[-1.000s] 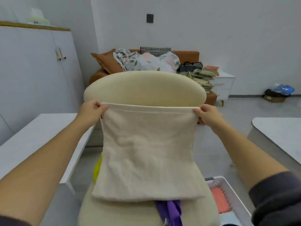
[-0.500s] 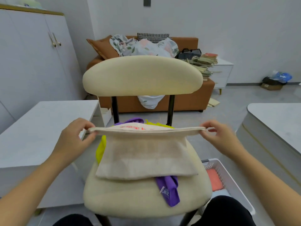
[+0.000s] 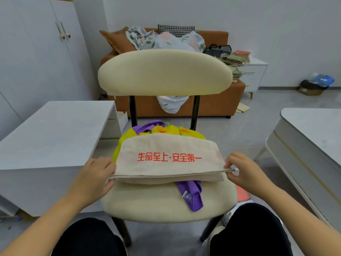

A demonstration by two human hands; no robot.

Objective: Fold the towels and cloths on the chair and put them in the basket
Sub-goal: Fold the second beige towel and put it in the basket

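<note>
Towel (image 3: 167,157) lowered onto chair (image 3: 147,204), sofa (image 3: 217,106) behind

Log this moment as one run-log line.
step: folding | left hand: pinches beige towel left corner | right hand: pinches right corner | towel: doubled over, red lettering up, atop purple cloth, yellow cloth, chair seat

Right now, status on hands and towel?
Left hand and right hand pinch towel at near corners. Towel folded over on chair. Purple cloth, yellow cloth underneath.

A seemingly folded towel (image 3: 166,150) is pinched by left hand (image 3: 96,175) and right hand (image 3: 242,170).
</note>
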